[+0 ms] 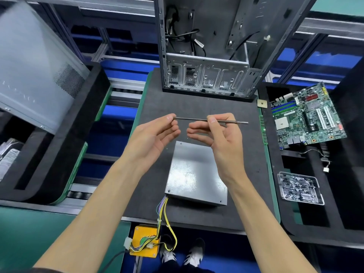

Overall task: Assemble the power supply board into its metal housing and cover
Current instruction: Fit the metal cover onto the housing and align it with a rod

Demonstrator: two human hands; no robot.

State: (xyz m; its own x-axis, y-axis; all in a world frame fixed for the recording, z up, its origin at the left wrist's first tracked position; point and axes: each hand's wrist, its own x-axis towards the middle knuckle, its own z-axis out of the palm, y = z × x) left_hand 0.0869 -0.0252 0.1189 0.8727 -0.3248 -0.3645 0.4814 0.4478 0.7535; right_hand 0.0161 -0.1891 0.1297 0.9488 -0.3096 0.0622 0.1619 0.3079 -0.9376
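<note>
The closed grey metal power supply housing (194, 172) lies on the black mat (197, 107), with a bundle of yellow, purple and green wires (164, 209) running from its near left corner over the table edge. Above it I hold a thin metal rod (194, 119) level. My left hand (155, 134) pinches the rod's left tip between thumb and fingertips. My right hand (218, 133) pinches the rod nearer its middle, the other fingers loosely curled. The rod's right end sticks out past my right hand.
An open computer chassis (206, 56) stands at the back of the mat. A motherboard (307, 115) and a clear tray of small parts (299, 188) lie in black foam at the right. A grey side panel (37, 64) leans at the left. A yellow box (145, 241) hangs below the table edge.
</note>
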